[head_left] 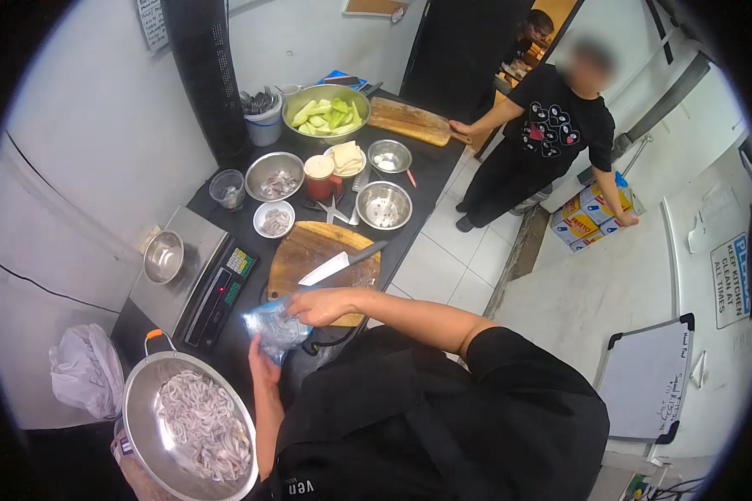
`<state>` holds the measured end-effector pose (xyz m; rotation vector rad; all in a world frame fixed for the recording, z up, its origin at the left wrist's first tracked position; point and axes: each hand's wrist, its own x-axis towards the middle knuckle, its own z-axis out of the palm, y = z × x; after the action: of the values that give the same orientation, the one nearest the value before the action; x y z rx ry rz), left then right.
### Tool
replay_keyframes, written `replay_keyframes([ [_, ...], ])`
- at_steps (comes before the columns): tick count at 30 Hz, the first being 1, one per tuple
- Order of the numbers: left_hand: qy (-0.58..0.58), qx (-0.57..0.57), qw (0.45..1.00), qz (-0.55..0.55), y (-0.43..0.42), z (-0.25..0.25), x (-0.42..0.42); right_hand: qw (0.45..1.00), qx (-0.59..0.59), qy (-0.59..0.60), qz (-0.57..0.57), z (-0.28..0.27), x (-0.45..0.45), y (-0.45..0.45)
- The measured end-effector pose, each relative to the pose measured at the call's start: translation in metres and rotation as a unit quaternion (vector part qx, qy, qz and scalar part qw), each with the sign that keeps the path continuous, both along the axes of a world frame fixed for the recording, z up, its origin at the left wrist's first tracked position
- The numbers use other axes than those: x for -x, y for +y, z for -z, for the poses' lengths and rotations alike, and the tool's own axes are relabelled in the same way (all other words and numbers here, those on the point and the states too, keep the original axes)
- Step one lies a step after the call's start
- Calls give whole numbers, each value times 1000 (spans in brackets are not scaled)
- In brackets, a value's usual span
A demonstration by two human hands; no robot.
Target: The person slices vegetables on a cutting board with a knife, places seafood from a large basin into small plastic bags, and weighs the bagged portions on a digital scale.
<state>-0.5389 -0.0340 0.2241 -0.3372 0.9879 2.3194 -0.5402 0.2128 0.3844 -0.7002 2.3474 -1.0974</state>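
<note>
Right grip (pixel 323 306) holds plastic bag (pixel 274 325) near edge of cutting board (pixel 299 254).

Plastic bag (pixel 276 327) before cutting board (pixel 307 245), knife (pixel 341 263) on board, scale (pixel 217 288) to left

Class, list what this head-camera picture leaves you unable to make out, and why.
In the head view:
Plastic bag: contents obscured by crumpled film and the right hand.
White bag: contents hidden by its folded plastic.
Whiteboard: some writing too small to read.
Package at lower left: largely hidden by the steel basin.
</note>
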Motion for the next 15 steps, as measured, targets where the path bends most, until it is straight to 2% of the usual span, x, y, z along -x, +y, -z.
replay_keyframes([
  [2,3,-13,1000,7,-11,17,-4,999,14,-12,-43,18,9,0],
  [4,7,-26,1000,13,-5,13,-11,995,41,5,-94,10,16,1],
  [5,0,-32,999,-20,-2,9,-15,987,70,20,-141,6,19,3],
  [6,-7,-36,998,-52,3,1,-18,987,71,23,-142,-1,20,6],
  [8,-29,-42,997,-62,12,-5,-19,977,77,13,-198,-12,20,8],
  [9,-29,-26,997,-64,17,-7,-20,970,94,76,-213,-6,22,10],
  [10,-30,-10,997,-67,21,-9,-21,969,98,76,-215,7,23,10],
  [12,-24,-7,997,-69,27,-15,-18,978,109,143,-107,23,25,14],
  [13,-19,-8,997,-70,30,-18,-18,977,113,143,-112,27,26,20],
  [15,-14,10,996,-87,40,-29,-18,988,42,144,-35,23,24,29],
])
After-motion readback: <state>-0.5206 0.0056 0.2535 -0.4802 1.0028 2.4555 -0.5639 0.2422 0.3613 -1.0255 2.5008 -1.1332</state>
